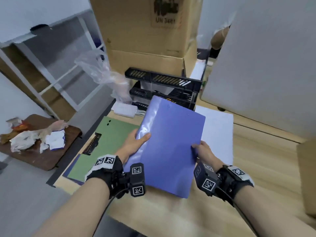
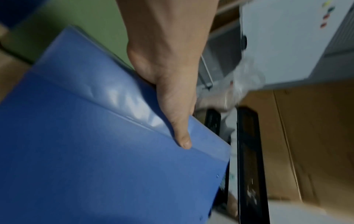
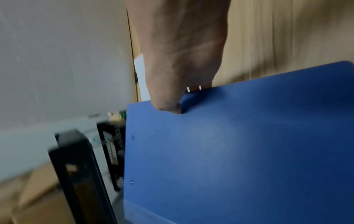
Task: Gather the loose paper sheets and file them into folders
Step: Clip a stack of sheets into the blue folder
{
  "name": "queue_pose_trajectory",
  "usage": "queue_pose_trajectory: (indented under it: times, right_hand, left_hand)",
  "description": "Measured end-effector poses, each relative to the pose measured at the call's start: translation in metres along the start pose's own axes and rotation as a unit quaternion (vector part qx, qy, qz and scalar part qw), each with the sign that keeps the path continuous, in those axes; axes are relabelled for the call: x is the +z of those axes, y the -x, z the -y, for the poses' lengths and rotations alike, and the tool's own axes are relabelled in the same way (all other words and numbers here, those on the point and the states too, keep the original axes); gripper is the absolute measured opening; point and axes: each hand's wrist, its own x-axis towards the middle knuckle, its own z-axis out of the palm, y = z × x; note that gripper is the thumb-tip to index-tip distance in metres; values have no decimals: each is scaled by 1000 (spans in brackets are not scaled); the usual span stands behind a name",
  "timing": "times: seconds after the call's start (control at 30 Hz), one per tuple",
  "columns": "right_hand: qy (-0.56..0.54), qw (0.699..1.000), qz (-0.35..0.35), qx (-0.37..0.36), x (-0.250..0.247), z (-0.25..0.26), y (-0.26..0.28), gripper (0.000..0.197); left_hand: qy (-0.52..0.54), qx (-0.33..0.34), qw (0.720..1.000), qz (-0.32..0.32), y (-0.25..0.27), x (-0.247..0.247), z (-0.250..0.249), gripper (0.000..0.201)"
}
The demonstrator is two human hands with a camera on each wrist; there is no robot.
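— While both hands carry the blue folder in the middle of the frame, how is each grip set?

— Left hand clamps the folder's left edge, thumb flat on the cover, fingers hidden underneath. Right hand pinches the right edge near the lower corner, thumb on top. The folder is closed and tilted, its far end lifted toward the black tray rack at centre top, its near corner low over the desk.

— So how far along would you say the filing is?

— I can't see inside the folder, so whether it holds sheets is unknown. White paper sheets lie loose on the desk just right of the folder, partly under it. At left, a green folder lies flat on a darker one. My judgement: gathering is unfinished, since those sheets are not yet filed.

— Room to move?

— Tight at the top: the rack stands just beyond the folder's far edge, with the cardboard box behind it. A white cabinet walls off the upper right. The desk's left edge runs close beside the green folder, dropping to the floor, where a brown board of crumpled scraps sits. Open desk lies at lower right, likely the safest place to set down and open the folder.
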Motion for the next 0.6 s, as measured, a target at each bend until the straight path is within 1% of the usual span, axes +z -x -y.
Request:
queue_pose_trajectory:
  times: [0.07,0.1,0.17,0.23,0.33,0.4,0.5,0.6]
  right_hand:
    - [-9,1000,-13,19,-31,-5,0,27]
    - [-5,1000,-8,27,-46,-6,1,29]
    - [-10,999,-1,33,-74,-9,1,32]
    - [-18,999,-8,36,-96,-11,2,30]
    - [-39,998,-49,31,-125,-21,-4,34]
    - [-64,995,-72,35,-139,-23,-6,38]
    - [-84,991,-92,40,-158,-24,-7,39]
    - [-93,988,-106,58,-173,-21,-12,41]
  left_hand:
    - [-12,-9,1000,8,-5,29,-3,36]
    - [-18,-17,1000,14,-8,44,-5,33]
    - [-34,-38,998,26,-12,69,-9,18]
    - [-61,-48,996,48,-15,93,-16,13]
    - [-117,-54,987,93,-16,124,-22,18]
    - [-145,-74,978,128,-19,140,-24,19]
    - [-180,-95,964,170,-29,160,-21,37]
    - [-188,-100,958,194,-41,176,-25,41]
